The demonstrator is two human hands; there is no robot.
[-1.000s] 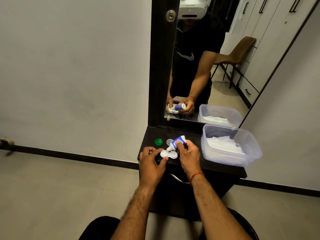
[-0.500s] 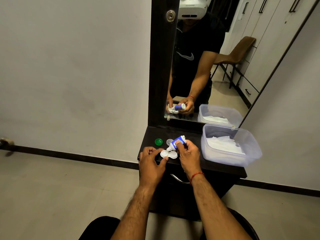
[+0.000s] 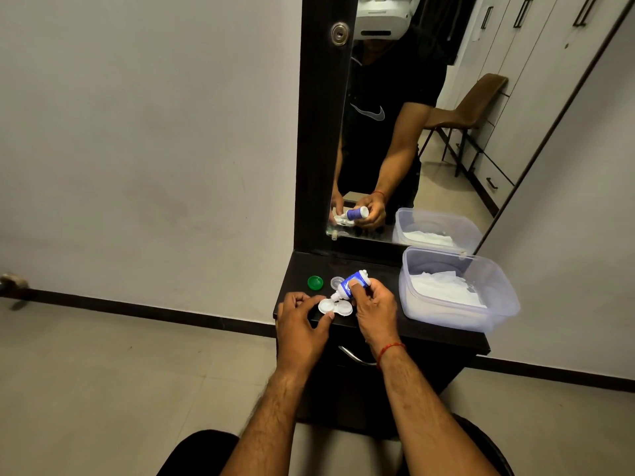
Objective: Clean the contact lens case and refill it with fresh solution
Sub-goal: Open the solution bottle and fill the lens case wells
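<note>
A white two-well contact lens case (image 3: 336, 307) lies open on the dark dresser top (image 3: 429, 333). My left hand (image 3: 299, 322) pinches its left well between thumb and fingers. My right hand (image 3: 372, 309) grips a small blue-and-white solution bottle (image 3: 352, 283), tipped down to the left with its nozzle just over the left well. A green cap (image 3: 315, 282) and a clear cap (image 3: 337, 281) lie apart on the top behind the case.
A clear plastic tub (image 3: 457, 290) with white tissues stands at the right of the dresser top. A mirror (image 3: 412, 132) rises behind, showing my reflection. A drawer handle (image 3: 355, 357) sits below the front edge. Grey wall at left, tiled floor below.
</note>
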